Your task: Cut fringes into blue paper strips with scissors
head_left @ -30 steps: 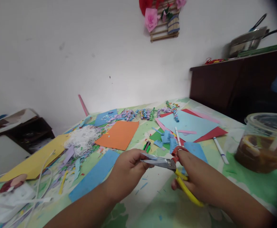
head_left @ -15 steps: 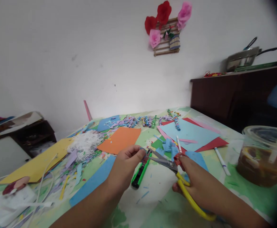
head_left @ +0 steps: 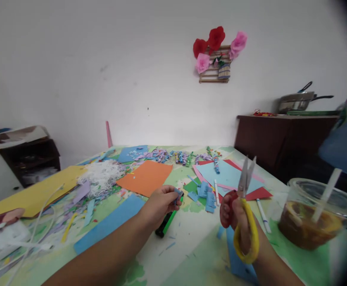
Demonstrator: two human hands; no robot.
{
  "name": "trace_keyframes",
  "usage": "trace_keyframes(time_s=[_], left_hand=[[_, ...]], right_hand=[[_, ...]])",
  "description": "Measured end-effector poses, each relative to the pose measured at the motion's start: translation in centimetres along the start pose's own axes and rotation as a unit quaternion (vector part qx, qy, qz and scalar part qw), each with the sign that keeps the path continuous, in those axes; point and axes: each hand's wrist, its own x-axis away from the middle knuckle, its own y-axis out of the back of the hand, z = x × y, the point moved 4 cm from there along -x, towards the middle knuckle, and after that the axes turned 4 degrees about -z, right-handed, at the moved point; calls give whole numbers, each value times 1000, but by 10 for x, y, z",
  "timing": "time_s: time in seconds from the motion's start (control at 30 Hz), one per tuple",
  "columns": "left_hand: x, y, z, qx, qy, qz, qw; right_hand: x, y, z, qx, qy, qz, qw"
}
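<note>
My left hand (head_left: 161, 204) is closed in a pinch on a small piece of blue paper (head_left: 178, 194). Below it on the table lies a green and black box cutter (head_left: 166, 223), partly hidden by the hand. My right hand (head_left: 239, 222) is wrapped round scissors (head_left: 245, 178) with one red and one yellow handle. Their blades point up and stand slightly apart, with nothing between them. Fringed blue paper pieces (head_left: 207, 195) lie between the hands, close to a white pen (head_left: 216, 192). A blue sheet (head_left: 240, 254) is partly covered by my right arm.
A plastic tub of brown liquid (head_left: 310, 218) with a straw stands at the right. Orange paper (head_left: 146, 176), yellow paper (head_left: 54, 186) and a heap of white shredded strands (head_left: 103, 178) lie to the left. Another white pen (head_left: 263, 216) is near the tub. Curled paper scraps line the back.
My right hand has drawn the scissors away from my left hand and turned them blades up. The left hand still pinches the blue piece. The view has tilted up slightly.
</note>
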Motion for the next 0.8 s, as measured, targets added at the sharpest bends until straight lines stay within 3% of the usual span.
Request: trace_keyframes(time_s=[0.17,0.33,0.47,0.63,0.8], left_hand=[[-5,-12,2,-31,-10,33,999],[0,-34,-2,-86,-32,78,993],[7,-56,0,-121,-26,118,985],[1,-61,-3,-140,-83,45,986],[-3,-60,-4,-152,-132,2,979]], right_hand=[[-13,6,-5,-130,-65,-31,989],[-13,5,-17,-156,-130,-51,978],[-4,-6,-21,-181,-137,-41,973],[1,-15,-11,-265,-141,11,954],[-6,-8,-4,-331,-152,-14,931]])
